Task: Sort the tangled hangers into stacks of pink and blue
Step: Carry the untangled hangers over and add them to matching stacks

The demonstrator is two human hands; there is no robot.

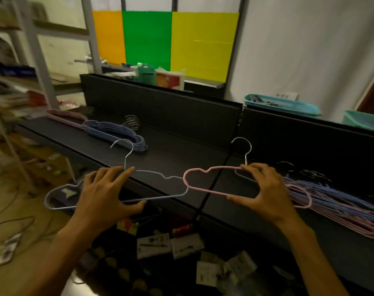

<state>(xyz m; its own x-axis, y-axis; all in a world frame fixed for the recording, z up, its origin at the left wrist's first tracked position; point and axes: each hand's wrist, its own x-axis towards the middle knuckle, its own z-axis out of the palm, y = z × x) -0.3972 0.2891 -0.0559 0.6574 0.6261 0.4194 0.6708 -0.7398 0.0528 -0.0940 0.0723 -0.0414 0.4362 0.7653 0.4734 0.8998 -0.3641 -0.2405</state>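
My left hand (106,192) grips a blue hanger (158,174) by its middle, held over the front edge of the dark table (177,159). A pink hanger (205,170) is held in my right hand (263,189), its left tip touching the blue one's right end. At the table's right lies a tangled heap of pink and blue hangers (335,204). Far left on the table lie a blue stack (115,133) and, behind it, a pink stack (64,116).
A black divider wall (160,105) runs along the table's back. Teal baskets (282,105) sit behind it at the right. Metal shelving (32,60) stands at the left. Cards, packets and cables litter the floor (171,246) below the table edge.
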